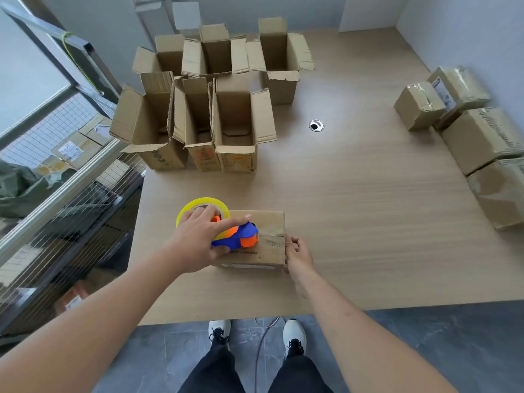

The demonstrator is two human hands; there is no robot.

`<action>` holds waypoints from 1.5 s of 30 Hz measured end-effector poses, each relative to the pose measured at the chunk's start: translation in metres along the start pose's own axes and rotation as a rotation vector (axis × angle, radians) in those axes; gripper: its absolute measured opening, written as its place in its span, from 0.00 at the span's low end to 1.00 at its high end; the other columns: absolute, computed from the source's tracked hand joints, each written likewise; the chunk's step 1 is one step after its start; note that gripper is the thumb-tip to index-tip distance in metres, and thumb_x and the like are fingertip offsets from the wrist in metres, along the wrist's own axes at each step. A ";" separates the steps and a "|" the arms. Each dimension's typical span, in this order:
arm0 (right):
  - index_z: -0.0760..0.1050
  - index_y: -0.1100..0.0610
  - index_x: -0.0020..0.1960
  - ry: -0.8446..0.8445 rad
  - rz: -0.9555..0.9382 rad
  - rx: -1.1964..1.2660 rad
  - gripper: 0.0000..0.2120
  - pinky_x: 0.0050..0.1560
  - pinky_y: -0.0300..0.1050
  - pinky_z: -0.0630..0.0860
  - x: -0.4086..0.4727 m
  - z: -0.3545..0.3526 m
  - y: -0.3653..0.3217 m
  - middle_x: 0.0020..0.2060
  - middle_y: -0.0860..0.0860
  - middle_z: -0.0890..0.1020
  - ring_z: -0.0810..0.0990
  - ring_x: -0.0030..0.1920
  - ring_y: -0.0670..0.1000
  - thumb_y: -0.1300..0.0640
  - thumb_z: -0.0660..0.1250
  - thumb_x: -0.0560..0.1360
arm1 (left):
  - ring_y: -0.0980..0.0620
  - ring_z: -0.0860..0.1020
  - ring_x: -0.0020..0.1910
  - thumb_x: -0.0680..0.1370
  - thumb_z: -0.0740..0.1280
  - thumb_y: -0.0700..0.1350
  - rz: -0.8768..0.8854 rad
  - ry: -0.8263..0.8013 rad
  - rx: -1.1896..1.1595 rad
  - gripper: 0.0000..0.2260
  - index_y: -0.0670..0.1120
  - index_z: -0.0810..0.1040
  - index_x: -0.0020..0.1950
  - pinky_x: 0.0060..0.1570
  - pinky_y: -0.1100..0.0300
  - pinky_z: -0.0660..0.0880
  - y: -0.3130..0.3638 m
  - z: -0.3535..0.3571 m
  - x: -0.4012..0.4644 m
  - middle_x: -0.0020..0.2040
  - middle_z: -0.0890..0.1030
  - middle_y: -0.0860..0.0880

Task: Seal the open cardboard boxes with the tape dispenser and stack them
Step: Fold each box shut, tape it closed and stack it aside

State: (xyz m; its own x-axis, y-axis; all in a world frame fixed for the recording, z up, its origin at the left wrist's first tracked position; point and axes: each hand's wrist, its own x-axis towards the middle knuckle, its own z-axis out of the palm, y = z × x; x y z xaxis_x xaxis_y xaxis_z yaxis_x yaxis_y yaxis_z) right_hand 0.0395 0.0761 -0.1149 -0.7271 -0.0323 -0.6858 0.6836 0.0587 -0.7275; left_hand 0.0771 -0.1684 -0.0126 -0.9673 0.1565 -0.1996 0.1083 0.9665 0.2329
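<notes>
While boxes (pixel 198 114) crowd wooden table (pixel 354 208) | grey tiled floor (pixel 425 350) | white walls (pixel 467 29)

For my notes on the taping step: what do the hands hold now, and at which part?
The left hand grips the tape dispenser at its blue-orange body, forefinger stretched over it. The right hand holds the closed box at its right end.

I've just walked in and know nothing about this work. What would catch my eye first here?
Probably the bright tape dispenser, blue and orange with a yellow roll, which the left hand holds on top of a closed box near the table's front edge, while the right hand steadies that box's end. Behind it, at the far left of the table, stands a cluster of open boxes with flaps up; taped boxes lie along the right edge.
</notes>
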 end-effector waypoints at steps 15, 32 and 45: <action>0.57 0.44 0.81 0.279 -0.368 -0.432 0.24 0.74 0.46 0.63 -0.026 0.047 -0.023 0.80 0.42 0.62 0.63 0.78 0.46 0.43 0.46 0.86 | 0.46 0.72 0.52 0.80 0.62 0.62 0.256 -0.195 0.095 0.31 0.74 0.48 0.78 0.51 0.52 0.70 -0.011 -0.042 0.035 0.49 0.70 0.50; 0.57 0.36 0.77 0.353 -0.369 -0.661 0.22 0.61 0.53 0.71 -0.024 0.052 -0.021 0.74 0.43 0.72 0.74 0.69 0.52 0.39 0.42 0.84 | 0.49 0.72 0.68 0.71 0.68 0.64 -0.142 -0.751 -0.475 0.27 0.75 0.68 0.70 0.72 0.44 0.66 -0.085 -0.095 0.022 0.71 0.73 0.58; 0.65 0.45 0.74 0.597 -0.451 -1.026 0.19 0.63 0.56 0.69 -0.027 0.062 -0.025 0.70 0.52 0.71 0.73 0.65 0.59 0.45 0.49 0.86 | 0.53 0.78 0.63 0.70 0.72 0.62 -0.282 -0.801 -0.755 0.24 0.77 0.73 0.64 0.66 0.51 0.72 -0.175 -0.035 -0.023 0.65 0.79 0.62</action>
State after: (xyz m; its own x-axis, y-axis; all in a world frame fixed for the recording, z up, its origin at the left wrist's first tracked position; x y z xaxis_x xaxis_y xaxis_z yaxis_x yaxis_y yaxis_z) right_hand 0.0462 0.0138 -0.0799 -0.9798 0.1866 -0.0718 0.1999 0.9114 -0.3597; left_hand 0.0726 -0.3487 -0.0155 -0.4808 0.3003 -0.8238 -0.5185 0.6603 0.5433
